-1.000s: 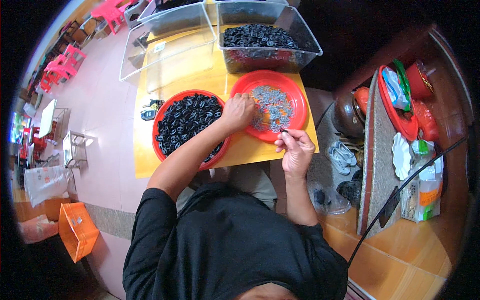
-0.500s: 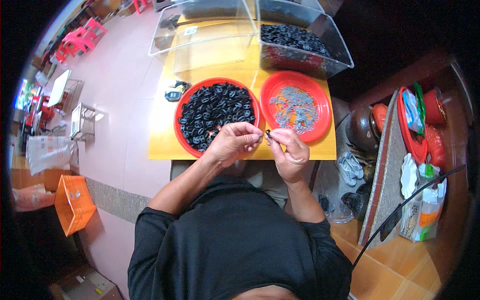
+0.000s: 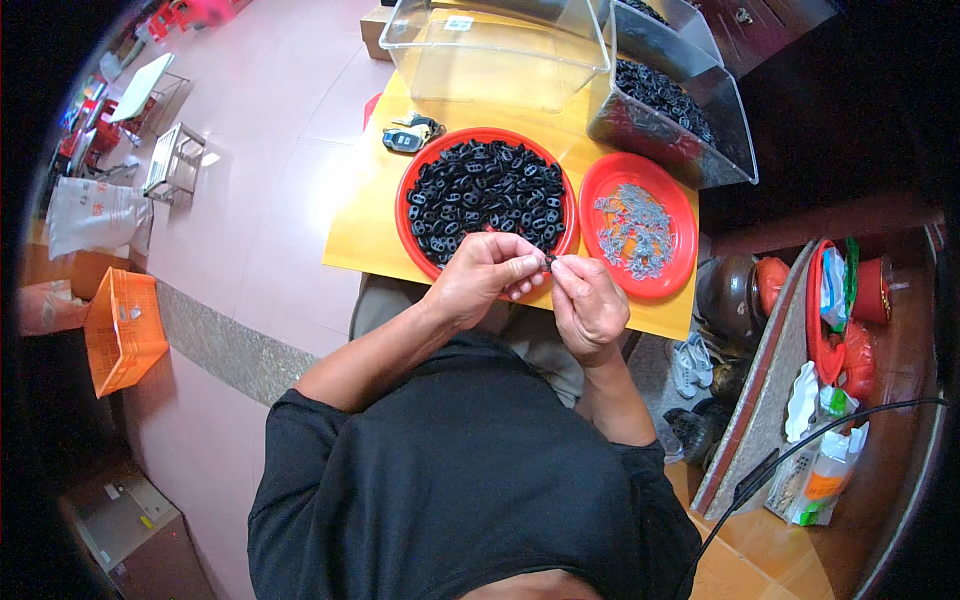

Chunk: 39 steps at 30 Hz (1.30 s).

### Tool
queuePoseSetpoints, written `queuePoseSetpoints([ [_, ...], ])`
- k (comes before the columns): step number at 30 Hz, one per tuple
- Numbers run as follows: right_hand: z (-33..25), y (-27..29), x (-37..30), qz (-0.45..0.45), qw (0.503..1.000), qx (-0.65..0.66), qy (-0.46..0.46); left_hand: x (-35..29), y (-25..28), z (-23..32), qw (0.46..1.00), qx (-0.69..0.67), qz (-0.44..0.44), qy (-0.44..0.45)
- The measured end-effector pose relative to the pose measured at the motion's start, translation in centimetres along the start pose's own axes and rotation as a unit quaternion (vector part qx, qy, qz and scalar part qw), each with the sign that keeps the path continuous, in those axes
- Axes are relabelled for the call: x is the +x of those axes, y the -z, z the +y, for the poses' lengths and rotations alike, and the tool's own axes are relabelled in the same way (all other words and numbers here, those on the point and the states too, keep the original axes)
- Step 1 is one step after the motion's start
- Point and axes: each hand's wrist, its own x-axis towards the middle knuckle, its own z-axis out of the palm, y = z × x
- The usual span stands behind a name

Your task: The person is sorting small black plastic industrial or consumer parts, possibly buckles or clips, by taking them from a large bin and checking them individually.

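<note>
Fingertips (image 3: 533,266) of our left hand (image 3: 487,277) and those of our right hand (image 3: 588,305) are pinched together from both sides on one small black part (image 3: 549,261), which sits between the two hands. We hold it just at the near rim of the red plate of black parts (image 3: 487,200), above the near edge of the yellow table (image 3: 368,222). Both hands are curled, thumbs and forefingers closed on the piece; it is too small to tell its shape.

Beside that plate, to its right, sits a second red plate (image 3: 680,205) carrying a scatter of small grey metal bits (image 3: 632,226). Beyond the plate of black parts stands an empty clear plastic bin (image 3: 497,48), and to the right of that bin a second clear bin (image 3: 715,135) tilted and holding more black parts. Just past the plate's far left rim lies a bunch of keys with a dark fob (image 3: 407,134).

Left of the plate, well away across the pink floor, we see an orange crate (image 3: 122,328) and a white bag (image 3: 92,213). Right of it, past the table's edge, a dark pot (image 3: 728,293) and a red tray of oddments (image 3: 820,320) sit by a wooden floor.
</note>
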Motion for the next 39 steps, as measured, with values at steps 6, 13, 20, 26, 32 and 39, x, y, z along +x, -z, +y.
queuePoseSetpoints([
  [6,-0.5,-0.1,0.2,0.001,1.000,-0.011,0.002,-0.4,-0.1,0.2,1.000,0.022,0.005,-0.016],
  [13,-0.2,0.4,0.2,-0.037,0.996,-0.054,0.053,-0.4,-0.5,0.0,0.993,0.106,0.003,-0.050],
  [20,0.1,0.8,0.1,-0.047,0.996,-0.044,0.064,-0.3,-0.6,-0.2,1.000,0.029,0.004,0.012],
  [26,-0.2,0.8,0.0,-0.027,0.999,-0.024,0.039,-0.3,-0.5,-0.4,0.995,-0.072,-0.033,0.060],
  [32,-0.5,1.0,0.2,-0.022,0.999,-0.012,0.027,-0.4,-0.3,-0.7,0.982,-0.155,-0.050,0.090],
  [39,0.2,1.6,0.1,-0.096,0.985,-0.074,0.127,-0.6,-0.5,-0.7,0.994,-0.082,-0.022,0.072],
])
